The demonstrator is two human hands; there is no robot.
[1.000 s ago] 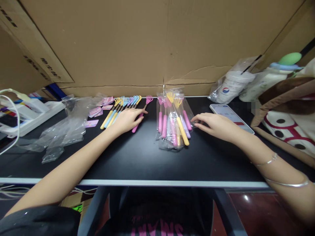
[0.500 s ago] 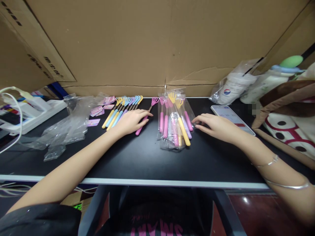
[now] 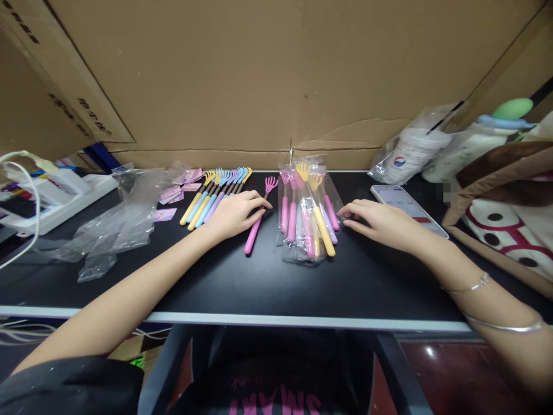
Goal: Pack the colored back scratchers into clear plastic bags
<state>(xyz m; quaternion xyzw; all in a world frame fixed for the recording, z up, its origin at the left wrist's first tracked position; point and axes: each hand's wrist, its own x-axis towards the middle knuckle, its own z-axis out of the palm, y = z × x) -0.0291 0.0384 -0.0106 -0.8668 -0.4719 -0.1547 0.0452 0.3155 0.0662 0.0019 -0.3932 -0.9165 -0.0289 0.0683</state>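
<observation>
My left hand (image 3: 237, 213) is closed around the shaft of a pink back scratcher (image 3: 253, 235), its thumb and forefinger at the neck. The claw end points away from me, and the handle end lies nearer. To the left, a row of yellow, blue and purple back scratchers (image 3: 202, 208) lies partly behind this hand. Right of it are several back scratchers (image 3: 323, 230) in clear plastic bags (image 3: 298, 253), mostly pink, with yellow and purple ones too. My right hand (image 3: 371, 222) rests at the bags' right edge, thumb and forefinger apart, holding nothing.
Loose clear bags (image 3: 125, 213) and small pink cards (image 3: 164, 215) lie at left, beside a white power strip (image 3: 73, 202). A phone (image 3: 408, 210) lies behind my right hand. A bagged cup (image 3: 406, 155), bottle (image 3: 475, 144) and fabric bag (image 3: 505, 225) stand right. Cardboard (image 3: 259, 75) walls the back.
The pink back scratcher under my left hand has come slightly nearer and turned, its handle end shifting right and toward me. My right hand has stayed in place.
</observation>
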